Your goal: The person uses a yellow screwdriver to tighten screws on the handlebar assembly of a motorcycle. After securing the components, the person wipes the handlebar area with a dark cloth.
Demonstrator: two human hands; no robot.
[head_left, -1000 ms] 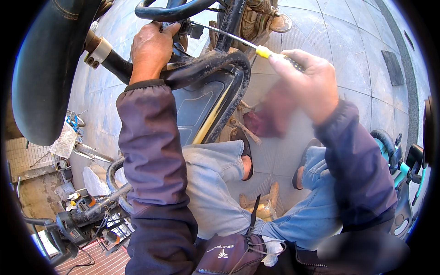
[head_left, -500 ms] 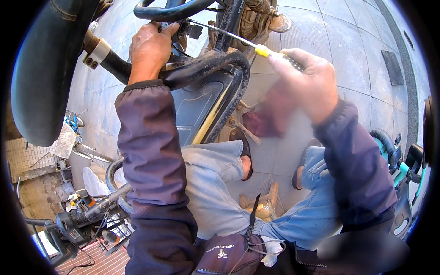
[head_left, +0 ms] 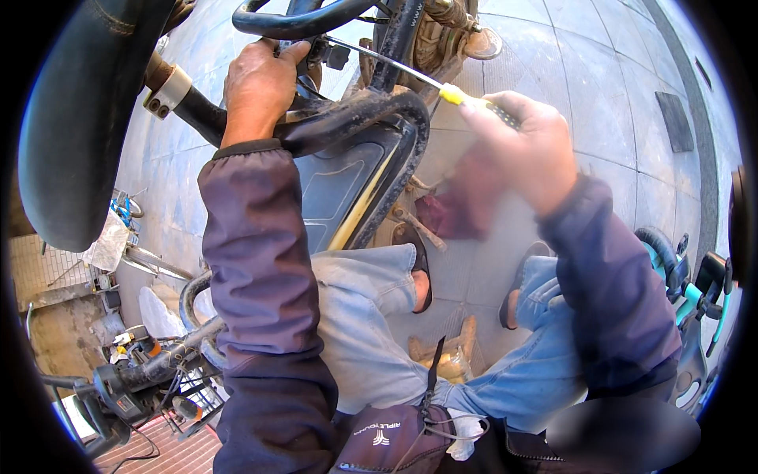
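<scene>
A screwdriver (head_left: 452, 94) with a yellow and dark handle is in my right hand (head_left: 537, 142), whose fingers are wrapped round the grip. Its long metal shaft slants up and left to a small black part (head_left: 335, 55) on the frame of a black bike (head_left: 347, 118). Close by the tip, my left hand (head_left: 260, 85) is closed at the frame tubes, thumb and fingers pressed together. What those fingers grip is mostly hidden behind the hand and the tubes. A curved black tube (head_left: 300, 22) passes just above it.
The bike's long black seat (head_left: 87, 118) stands at left. A dark red cloth (head_left: 454, 209) lies beyond my feet, near a wooden stool leg (head_left: 420, 229). Handlebars with cables (head_left: 146, 379) are at lower left. A turquoise-framed vehicle (head_left: 691, 296) stands at right. A dark mat (head_left: 673, 121) lies farther off.
My right hand and the screwdriver handle have shifted very slightly down and left. The left hand stays in place at the frame.
</scene>
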